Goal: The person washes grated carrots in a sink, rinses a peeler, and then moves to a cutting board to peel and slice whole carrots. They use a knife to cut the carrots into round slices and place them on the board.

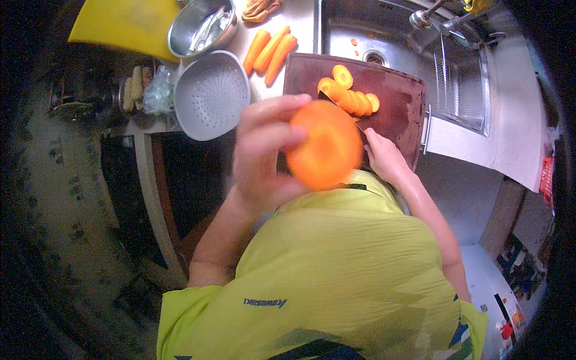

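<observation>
My left hand [265,153] lifts a round carrot slice [325,146] close to the camera, pinched between thumb and fingers; both are blurred. Lower down, my right hand [382,153] grips a knife [360,127] over the near part of a dark red-brown cutting board [398,96]. Much of the knife is hidden behind the raised slice. On the board, several overlapping carrot slices [353,102] lie in a slanting row, and one more slice [342,76] rests just beyond them. The dark blade tip shows at the left end of that row.
Three peeled carrots [270,51] lie left of the board, beside a grey colander [211,94]. Behind it stands a metal bowl [202,29] holding what looks like fish, near a yellow board [126,27]. A steel sink [346,29] with carrot scraps is beyond the board.
</observation>
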Demonstrator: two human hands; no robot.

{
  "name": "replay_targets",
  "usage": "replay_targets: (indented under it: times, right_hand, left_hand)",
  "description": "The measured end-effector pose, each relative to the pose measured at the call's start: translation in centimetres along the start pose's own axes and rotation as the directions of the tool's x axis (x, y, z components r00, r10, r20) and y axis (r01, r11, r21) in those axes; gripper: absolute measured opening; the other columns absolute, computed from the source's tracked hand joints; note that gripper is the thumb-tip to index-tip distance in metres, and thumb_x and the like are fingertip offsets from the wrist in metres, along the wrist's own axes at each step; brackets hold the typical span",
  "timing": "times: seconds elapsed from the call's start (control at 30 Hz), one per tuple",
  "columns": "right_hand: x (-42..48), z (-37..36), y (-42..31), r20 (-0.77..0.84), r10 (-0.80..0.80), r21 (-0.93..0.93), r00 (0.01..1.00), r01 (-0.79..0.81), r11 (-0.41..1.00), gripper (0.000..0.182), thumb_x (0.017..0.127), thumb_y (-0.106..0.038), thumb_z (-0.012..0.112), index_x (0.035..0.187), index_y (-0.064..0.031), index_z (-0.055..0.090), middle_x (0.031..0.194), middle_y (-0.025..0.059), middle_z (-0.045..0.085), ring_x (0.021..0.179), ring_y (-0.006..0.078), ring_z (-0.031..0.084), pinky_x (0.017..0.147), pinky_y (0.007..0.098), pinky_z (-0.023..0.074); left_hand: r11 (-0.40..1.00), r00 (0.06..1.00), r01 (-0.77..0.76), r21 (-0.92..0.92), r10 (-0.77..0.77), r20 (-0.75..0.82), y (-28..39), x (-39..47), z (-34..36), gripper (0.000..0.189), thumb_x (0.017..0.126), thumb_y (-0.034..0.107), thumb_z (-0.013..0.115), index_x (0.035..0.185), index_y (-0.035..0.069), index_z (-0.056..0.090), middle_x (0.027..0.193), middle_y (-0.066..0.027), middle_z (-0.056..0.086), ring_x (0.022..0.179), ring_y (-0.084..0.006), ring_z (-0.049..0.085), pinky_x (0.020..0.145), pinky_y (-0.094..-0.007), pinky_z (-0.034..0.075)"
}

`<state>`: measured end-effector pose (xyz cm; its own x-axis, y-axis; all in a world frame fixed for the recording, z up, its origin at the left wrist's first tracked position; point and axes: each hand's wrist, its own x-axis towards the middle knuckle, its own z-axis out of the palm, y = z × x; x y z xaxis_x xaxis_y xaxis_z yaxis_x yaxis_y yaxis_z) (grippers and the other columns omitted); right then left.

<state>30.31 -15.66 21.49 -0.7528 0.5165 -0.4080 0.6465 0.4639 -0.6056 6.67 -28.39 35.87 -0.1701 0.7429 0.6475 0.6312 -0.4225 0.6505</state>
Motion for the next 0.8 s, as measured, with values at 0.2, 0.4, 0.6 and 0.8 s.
replay_targets:
  times: [0.2, 0.4, 0.6, 0.8]
  right_hand:
    - [-0.6, -0.8, 0.3, -0.025, 0.051, 0.006, 0.998, -0.051, 0.999, 0.024, 0.094, -0.006, 0.053, 0.117, -0.0011, 0.046, 0.110, 0.0284, 0.061, 0.107, 0.0480, 0.056, 0.085, 0.0523, 0.0467]
    - [-1.5, -1.2, 1.0, -0.038, 0.026, -0.035, 0.999, -0.028, 0.999, 0.018, 0.094, -0.008, 0.051, 0.110, -0.0045, 0.043, 0.103, 0.0251, 0.061, 0.100, 0.0469, 0.059, 0.081, 0.0546, 0.0475]
    - [-1.9, -0.6, 0.8, -0.051, 0.009, -0.001, 0.999, -0.009, 1.000, 0.016, 0.094, -0.007, 0.050, 0.108, -0.0033, 0.043, 0.101, 0.0254, 0.061, 0.098, 0.0478, 0.059, 0.080, 0.0539, 0.0477]
    - [-1.4, -0.9, -0.1, 0.017, 0.060, 0.051, 0.998, -0.060, 0.997, 0.024, 0.092, -0.004, 0.055, 0.114, -0.0011, 0.046, 0.103, 0.0276, 0.062, 0.100, 0.0475, 0.059, 0.081, 0.0512, 0.0478]
  left_hand:
    - [0.849, 0.881, 0.436, -0.297, -0.471, -0.052, -6.1, -5.9, 4.0, 0.065, 0.061, -0.006, 0.079, 0.116, 0.008, 0.047, 0.129, -0.0152, 0.047, 0.121, -0.0283, 0.052, 0.096, -0.0377, 0.051]
    - [0.805, 0.851, 0.241, 0.543, -0.444, 0.281, -9.9, -7.2, 4.7, 0.040, 0.071, -0.001, 0.068, 0.108, 0.006, 0.053, 0.115, -0.0188, 0.050, 0.104, -0.0359, 0.056, 0.086, -0.0419, 0.051]
    - [0.753, 0.766, 0.128, 0.646, -0.489, 0.418, -12.8, -8.4, 8.0, 0.035, 0.078, 0.006, 0.068, 0.110, 0.007, 0.055, 0.109, -0.0169, 0.053, 0.096, -0.0353, 0.057, 0.084, -0.0439, 0.051]
    - [0.746, 0.747, 0.596, 0.298, -0.651, 0.136, -12.5, -10.0, 8.8, 0.063, 0.072, 0.009, 0.084, 0.126, 0.005, 0.051, 0.123, -0.0140, 0.057, 0.108, -0.0283, 0.060, 0.089, -0.0358, 0.053]
